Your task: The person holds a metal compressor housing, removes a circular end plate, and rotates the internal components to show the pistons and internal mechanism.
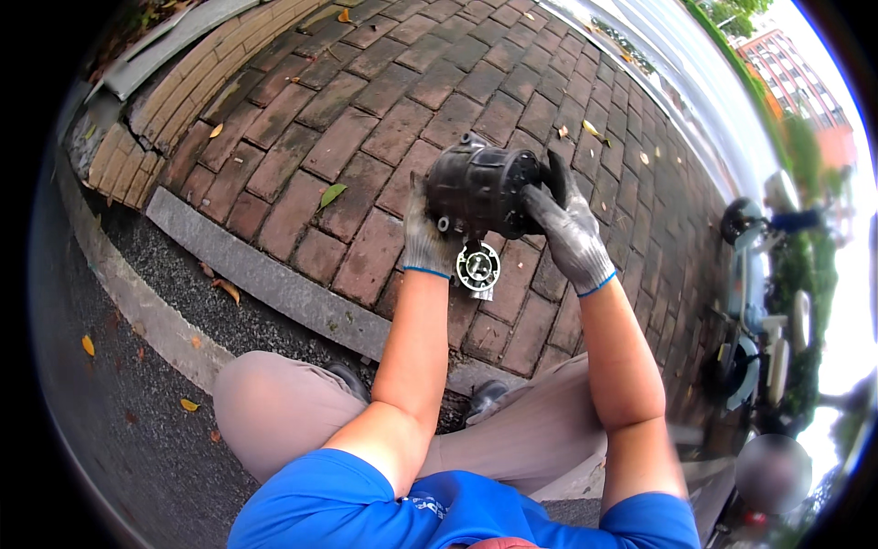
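Between my hands, lifted off the brick paving, is a black, grimy cylindrical machine housing (pixel 476 190) that looks like a motor or compressor body. My left hand (pixel 426 231), in a grey-white work glove with a blue cuff edge, grips its left end; most of those fingers are hidden behind it. My right hand (pixel 569 224), gloved alike with dark-stained fingers, is wrapped round the right end. Just below the housing, between my wrists, shows a round silver metal part (pixel 478 265) with a rim and a hollow, ribbed inside.
Reddish brick paving (pixel 357 156) spreads in front of me, with scattered fallen leaves. A grey stone kerb (pixel 265 265) runs between it and the asphalt at left. A low tan brick border (pixel 192 78) stands far left. Parked scooters (pixel 754 302) and a blurred person (pixel 773 473) are at right.
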A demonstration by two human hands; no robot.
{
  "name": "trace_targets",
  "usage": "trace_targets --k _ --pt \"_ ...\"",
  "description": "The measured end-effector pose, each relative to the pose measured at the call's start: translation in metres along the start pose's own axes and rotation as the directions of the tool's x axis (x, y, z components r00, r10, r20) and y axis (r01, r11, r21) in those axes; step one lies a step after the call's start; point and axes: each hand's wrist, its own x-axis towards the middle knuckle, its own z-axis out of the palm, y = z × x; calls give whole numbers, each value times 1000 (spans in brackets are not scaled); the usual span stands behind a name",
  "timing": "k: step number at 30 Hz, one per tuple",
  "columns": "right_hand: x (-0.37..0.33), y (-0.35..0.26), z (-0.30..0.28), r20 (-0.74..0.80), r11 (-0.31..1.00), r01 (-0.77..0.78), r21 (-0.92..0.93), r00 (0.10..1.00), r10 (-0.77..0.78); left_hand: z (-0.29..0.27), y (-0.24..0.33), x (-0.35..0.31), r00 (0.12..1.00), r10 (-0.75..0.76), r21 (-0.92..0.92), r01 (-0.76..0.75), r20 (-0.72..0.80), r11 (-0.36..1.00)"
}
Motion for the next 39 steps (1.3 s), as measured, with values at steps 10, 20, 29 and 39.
trace_targets --k 10,20,29,39 --pt "0 -12 -63 88 966 176 -189 983 -162 20 -27 -10 987 93 -7 -95 -133 995" --pt "-9 -28 -41 94 946 288 -148 956 -277 58 -38 -23 1000 -13 209 8 21 978" --pt "-2 -26 -62 -42 953 302 -36 952 -303 95 3 -4 997 28 864 52 -76 500" --pt "7 -43 -68 2 914 403 49 915 -404 151 3 -41 879 -260 875 -282 400 393"
